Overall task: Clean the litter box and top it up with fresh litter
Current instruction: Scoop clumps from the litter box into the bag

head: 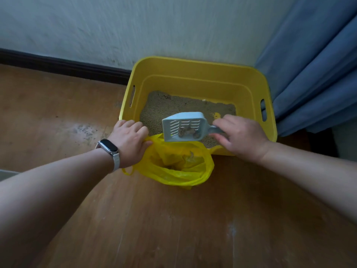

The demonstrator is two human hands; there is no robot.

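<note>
Scooping waste, by my reading: box point(193, 78) sits at wall point(135, 26), 12 o'clock; scoop point(183, 126) with clumps point(188, 131) hovers over its 6 o'clock rim. At 3 o'clock right hand point(241, 136) curls round handle point(213, 129); left hand point(129, 140) pinches bag point(179, 171) mouth at 9 o'clock. Next, likely: tip scoop into bag.

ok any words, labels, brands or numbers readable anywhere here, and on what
No text can be read anywhere in this view.
yellow litter box: plain, no label showing.
pale scoop: no marking showing.
yellow bag: no print showing.
watch: screen dark, nothing on it.
</note>
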